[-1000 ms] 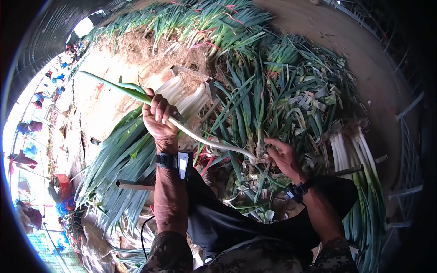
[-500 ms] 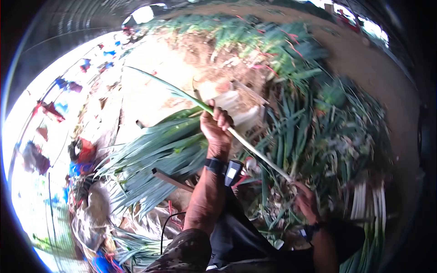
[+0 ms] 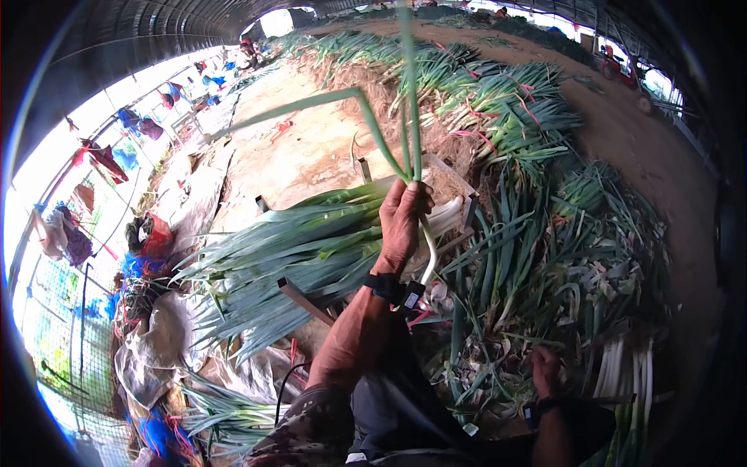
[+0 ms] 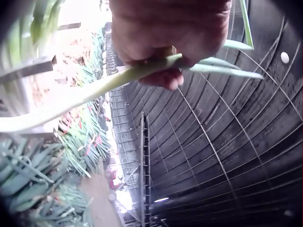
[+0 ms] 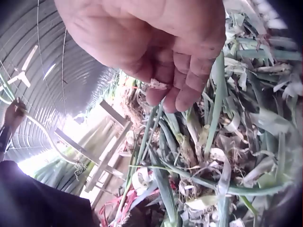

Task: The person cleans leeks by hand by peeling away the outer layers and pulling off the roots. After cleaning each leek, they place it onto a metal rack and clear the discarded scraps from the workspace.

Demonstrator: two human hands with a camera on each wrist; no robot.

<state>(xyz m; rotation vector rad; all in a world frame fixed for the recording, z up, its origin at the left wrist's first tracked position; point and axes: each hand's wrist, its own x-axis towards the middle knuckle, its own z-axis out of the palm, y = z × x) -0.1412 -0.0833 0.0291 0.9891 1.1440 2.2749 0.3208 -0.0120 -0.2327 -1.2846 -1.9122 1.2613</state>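
My left hand [image 3: 401, 222] grips a green onion [image 3: 430, 253] around its lower leaves, holding it up at the middle of the head view. Its leaves rise above the fist, one bent sharply left; the white stem curves down below. In the left wrist view the stem [image 4: 94, 92] runs out leftward from the curled fingers. My right hand [image 3: 546, 372] is lower right, over loose peelings and leaves, its fingers loosely bent. A small whitish scrap [image 5: 158, 84] shows at its fingertips in the right wrist view. Behind the left hand lies a stack of green onions [image 3: 311, 241], white ends right.
Metal bars [image 3: 299, 300] stick up around the stack. Rooted, unpeeled onions [image 3: 498, 241] heap up to the right, and bundles with red ties [image 3: 498, 109] line the back. White-stemmed onions [image 3: 622, 370] lie far right. A dirt path [image 3: 622, 148] runs along the right side.
The left hand has lifted the green onion and turned it from slanting to leaves up. The right hand has left its root end and dropped lower. The head view has tilted up and shifted left.
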